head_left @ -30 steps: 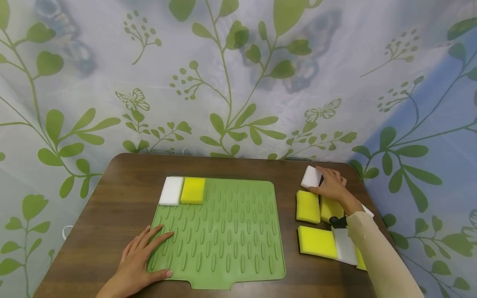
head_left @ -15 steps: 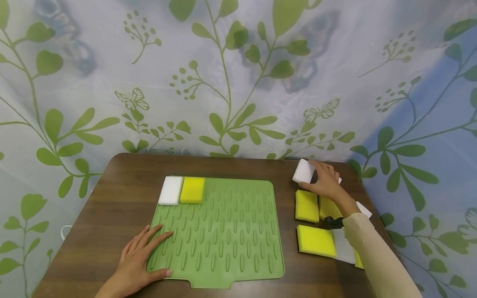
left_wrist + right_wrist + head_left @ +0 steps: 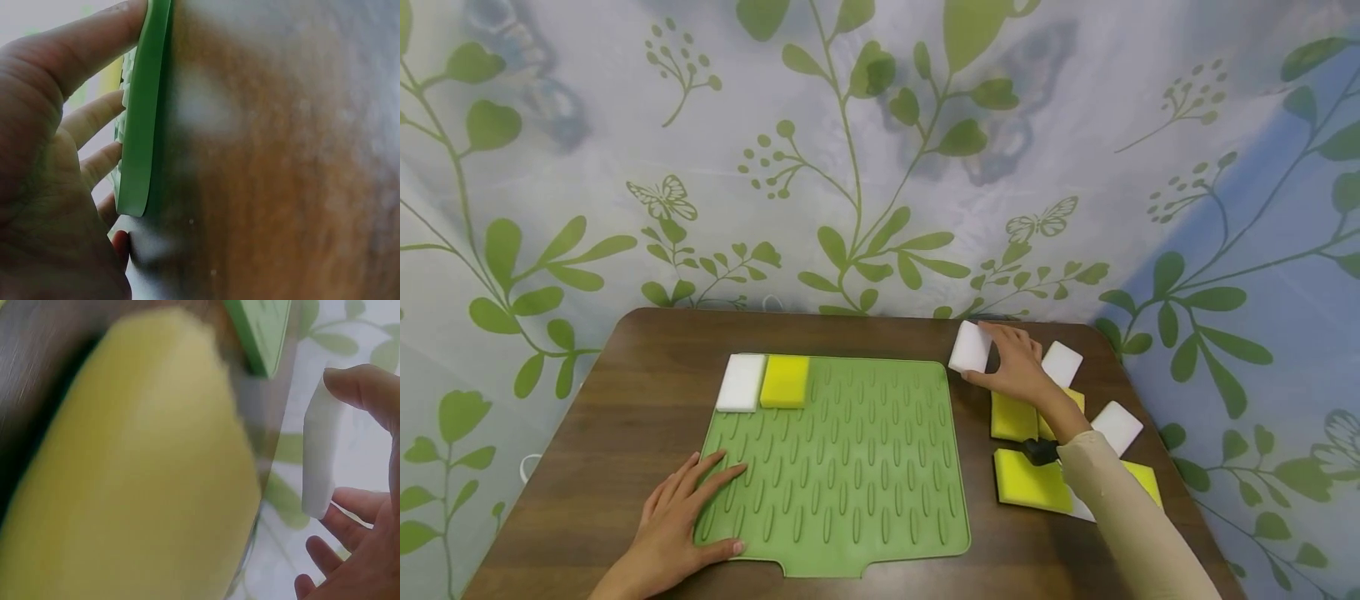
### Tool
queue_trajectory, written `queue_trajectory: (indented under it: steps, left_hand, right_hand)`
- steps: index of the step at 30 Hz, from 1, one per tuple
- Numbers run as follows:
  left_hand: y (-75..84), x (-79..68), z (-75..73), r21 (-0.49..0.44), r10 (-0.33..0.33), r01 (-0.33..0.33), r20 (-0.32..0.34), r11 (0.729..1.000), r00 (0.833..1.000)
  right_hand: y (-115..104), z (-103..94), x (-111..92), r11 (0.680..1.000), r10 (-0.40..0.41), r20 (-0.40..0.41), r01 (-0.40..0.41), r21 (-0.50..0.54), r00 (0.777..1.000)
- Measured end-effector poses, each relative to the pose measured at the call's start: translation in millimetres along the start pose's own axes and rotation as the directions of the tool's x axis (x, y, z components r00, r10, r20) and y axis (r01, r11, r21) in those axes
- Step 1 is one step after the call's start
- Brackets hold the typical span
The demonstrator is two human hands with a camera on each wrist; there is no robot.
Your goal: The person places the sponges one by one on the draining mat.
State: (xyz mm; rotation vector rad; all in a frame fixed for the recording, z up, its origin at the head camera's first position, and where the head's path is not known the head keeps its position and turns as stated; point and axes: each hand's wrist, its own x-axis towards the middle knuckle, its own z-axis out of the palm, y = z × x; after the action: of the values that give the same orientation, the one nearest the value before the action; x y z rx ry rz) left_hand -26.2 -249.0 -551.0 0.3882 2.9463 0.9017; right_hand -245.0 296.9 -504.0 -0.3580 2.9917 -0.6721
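Note:
My right hand (image 3: 1017, 367) pinches a white sponge (image 3: 970, 346) between thumb and fingers, just past the far right corner of a green ridged mat (image 3: 842, 467). In the right wrist view the same white sponge (image 3: 320, 450) shows edge-on in the grip. My left hand (image 3: 673, 521) lies with spread fingers on the mat's near left edge; the left wrist view shows the thumb and fingers along the green edge (image 3: 145, 125). At the mat's far left corner, a white sponge (image 3: 742, 383) and a yellow sponge (image 3: 785, 382) lie side by side.
Right of the mat lie several yellow sponges with dark undersides, one nearest the mat (image 3: 1030, 483), and white ones, including one at the back (image 3: 1062, 363) and another by the sleeve (image 3: 1117, 427). A patterned curtain (image 3: 850, 167) hangs behind the brown table (image 3: 587, 417).
My right hand has lifted the white sponge and carried it left, toward the mat, uncovering another white sponge behind. My left hand has stayed on the mat.

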Motion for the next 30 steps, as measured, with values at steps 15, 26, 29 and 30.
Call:
queue_trajectory:
  steps: [15,26,29,30]
  left_hand:
    - [-2.0,-1.8,2.0,-0.003,-0.003,0.003,0.002,1.000,1.000]
    - [-0.6,-1.8,-1.1,-0.010,-0.002,0.002,0.004,1.000,1.000]
    - [0.3,-1.9,-1.3,-0.011,-0.002,0.002,0.008,1.000,1.000]
    - [0.7,-2.0,-1.3,-0.011,-0.004,0.004,0.010,1.000,1.000]
  right_hand:
    - [-67.6,37.5,7.2,0.986,-0.164,0.020,0.163,0.042,0.986]
    - [-110.5,64.1,18.5,0.974,-0.226,0.074,0.223,0.046,0.971]
    - [-118.2,68.1,20.6,0.972,-0.232,0.094,0.228,0.048,0.968]
    - [-120.8,69.4,21.6,0.972,-0.236,0.099,0.232,0.048,0.967]
